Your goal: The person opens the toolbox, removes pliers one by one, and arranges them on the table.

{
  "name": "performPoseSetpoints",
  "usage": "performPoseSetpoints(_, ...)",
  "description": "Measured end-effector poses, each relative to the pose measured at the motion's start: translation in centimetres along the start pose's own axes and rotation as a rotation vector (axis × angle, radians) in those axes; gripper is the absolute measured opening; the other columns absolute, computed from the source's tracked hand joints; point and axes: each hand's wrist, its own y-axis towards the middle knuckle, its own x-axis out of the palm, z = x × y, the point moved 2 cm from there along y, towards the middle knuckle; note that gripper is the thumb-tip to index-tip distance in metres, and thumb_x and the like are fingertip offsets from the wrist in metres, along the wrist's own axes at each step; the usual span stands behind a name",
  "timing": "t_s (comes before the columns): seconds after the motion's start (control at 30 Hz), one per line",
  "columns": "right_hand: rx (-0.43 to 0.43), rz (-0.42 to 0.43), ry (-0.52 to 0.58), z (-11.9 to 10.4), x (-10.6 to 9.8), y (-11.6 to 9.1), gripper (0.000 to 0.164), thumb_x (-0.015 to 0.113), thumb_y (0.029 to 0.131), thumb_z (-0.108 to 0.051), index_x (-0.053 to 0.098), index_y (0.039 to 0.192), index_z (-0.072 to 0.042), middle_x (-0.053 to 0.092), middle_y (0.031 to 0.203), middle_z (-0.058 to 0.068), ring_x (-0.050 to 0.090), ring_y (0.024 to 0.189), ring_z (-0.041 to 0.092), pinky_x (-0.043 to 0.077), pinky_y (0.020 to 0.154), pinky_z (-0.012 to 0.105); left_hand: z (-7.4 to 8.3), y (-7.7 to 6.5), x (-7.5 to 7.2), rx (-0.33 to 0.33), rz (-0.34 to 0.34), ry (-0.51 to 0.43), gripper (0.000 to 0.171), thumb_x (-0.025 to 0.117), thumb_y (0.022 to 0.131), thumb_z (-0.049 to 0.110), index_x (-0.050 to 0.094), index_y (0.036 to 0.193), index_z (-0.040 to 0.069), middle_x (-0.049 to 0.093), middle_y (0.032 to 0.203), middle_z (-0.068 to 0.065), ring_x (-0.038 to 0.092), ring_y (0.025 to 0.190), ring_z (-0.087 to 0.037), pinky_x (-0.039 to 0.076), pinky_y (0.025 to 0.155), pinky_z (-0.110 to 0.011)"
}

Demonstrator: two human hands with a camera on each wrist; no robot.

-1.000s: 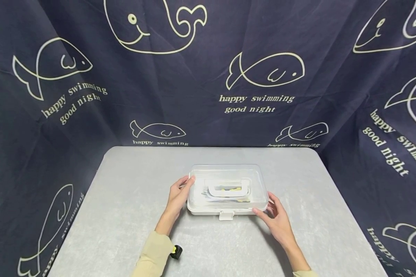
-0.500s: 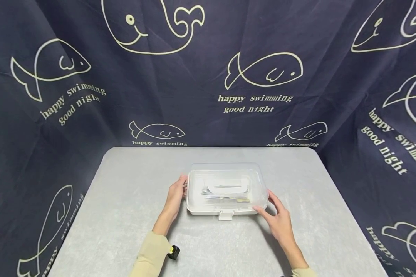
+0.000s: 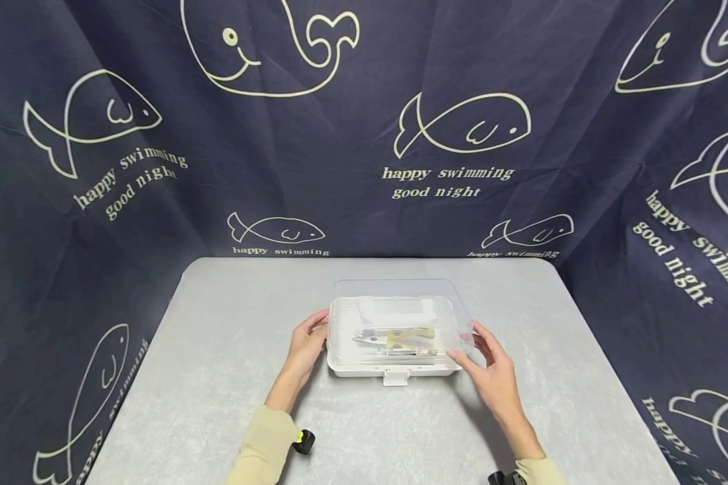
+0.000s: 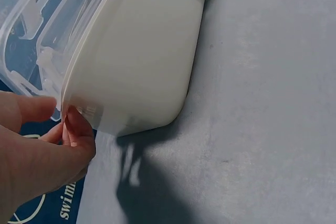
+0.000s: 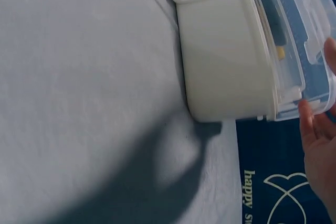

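Observation:
A white tool box (image 3: 354,370) with a clear plastic lid (image 3: 400,288) sits on the table. Its front latch (image 3: 396,378) hangs loose and the lid is tilted up at the front. Inside, pliers with yellow handles (image 3: 409,337) show through the plastic, with other thin items beside them. At the box's left end, my left hand (image 3: 306,345) pinches the rim; the left wrist view shows its thumb and fingers at the edge (image 4: 64,95). My right hand (image 3: 496,374) holds the raised lid's right front corner, thumb in front; the right wrist view cuts off part of the hand.
The grey table (image 3: 218,404) carries the box near its middle. Dark blue cloth (image 3: 364,135) with white fish drawings hangs behind and on both sides. Black cameras, such as the left one (image 3: 304,442), sit at my wrists.
My right hand has moved up, lifting the front of the lid from the base, so the pliers show more plainly. My left thumb has dropped from the lid to the box's left rim.

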Motion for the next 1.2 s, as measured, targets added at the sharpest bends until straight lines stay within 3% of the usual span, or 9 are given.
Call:
performPoseSetpoints(0.2, -0.123, -0.011, -0.082, -0.3, -0.3, 0.9, 0.074, 0.084, 0.073, 0.016, 0.054, 0.141, 0.008, 0.068, 0.114, 0.030, 0.063, 0.106, 0.007, 0.041, 0.102, 0.011, -0.2, 0.2, 0.0, -0.002, 0.013, 0.027, 0.046, 0.057, 0.097, -0.002, 0.056, 0.144, 0.001, 0.057, 0.136, -0.018, 0.059, 0.104, -0.018, 0.050, 0.076, -0.020)
performPoseSetpoints(0.43, -0.211, 0.078, -0.208, -0.6, -0.4, 2.4, 0.063, 0.091, 0.071, 0.004, 0.066, 0.128, -0.003, 0.071, 0.120, 0.016, 0.057, 0.113, -0.004, 0.037, 0.103, 0.012, -0.1, 0.5, 0.0, -0.013, -0.013, 0.001, 0.047, 0.059, 0.096, -0.002, 0.055, 0.143, -0.001, 0.055, 0.136, -0.018, 0.063, 0.103, -0.017, 0.054, 0.082, -0.025)
performPoseSetpoints(0.67, -0.253, 0.106, -0.086, -1.4, 0.0, 3.5, 0.048, 0.087, 0.068, 0.015, 0.064, 0.109, 0.008, 0.070, 0.119, 0.022, 0.058, 0.119, -0.004, 0.040, 0.110, 0.020, -0.1, 0.8, 0.0, -0.016, -0.026, -0.023, 0.045, 0.058, 0.097, -0.003, 0.055, 0.143, -0.003, 0.054, 0.138, -0.019, 0.063, 0.103, -0.018, 0.056, 0.084, -0.027)
performPoseSetpoints(0.8, -0.280, 0.113, -0.070, -3.7, 0.2, 3.6, 0.042, 0.085, 0.066, 0.020, 0.061, 0.101, 0.015, 0.069, 0.113, 0.031, 0.061, 0.112, -0.004, 0.043, 0.106, 0.019, -0.1, 0.8, -0.1, -0.024, -0.035, -0.029, 0.045, 0.059, 0.099, -0.003, 0.054, 0.144, -0.002, 0.053, 0.140, -0.019, 0.064, 0.106, -0.020, 0.056, 0.085, -0.027)
performPoseSetpoints(0.9, -0.272, 0.127, -0.100, -5.3, 0.2, 3.6, 0.039, 0.086, 0.068, 0.016, 0.061, 0.099, 0.015, 0.069, 0.111, 0.033, 0.062, 0.110, -0.004, 0.045, 0.104, 0.018, -0.1, 0.8, -0.1, -0.022, -0.038, -0.022, 0.046, 0.060, 0.099, -0.002, 0.053, 0.145, -0.003, 0.053, 0.140, -0.020, 0.063, 0.108, -0.021, 0.056, 0.085, -0.027)
performPoseSetpoints(1.13, -0.180, 0.142, -0.162, -7.0, 0.3, 4.8, 0.036, 0.087, 0.074, 0.008, 0.063, 0.101, 0.010, 0.072, 0.111, 0.025, 0.061, 0.105, -0.009, 0.047, 0.100, 0.016, -0.1, 0.7, -0.1, 0.005, -0.036, -0.030, 0.045, 0.062, 0.099, -0.002, 0.053, 0.143, -0.008, 0.054, 0.135, -0.022, 0.061, 0.107, -0.019, 0.054, 0.081, -0.023)
performPoseSetpoints(1.2, -0.166, 0.139, -0.181, -7.2, 0.4, 5.3, 0.036, 0.087, 0.075, 0.005, 0.063, 0.102, 0.010, 0.072, 0.110, 0.024, 0.063, 0.104, -0.004, 0.048, 0.099, 0.016, -0.1, 0.7, -0.1, 0.006, -0.037, -0.029, 0.045, 0.062, 0.099, -0.002, 0.053, 0.143, -0.007, 0.055, 0.133, -0.021, 0.062, 0.106, -0.019, 0.054, 0.080, -0.023)
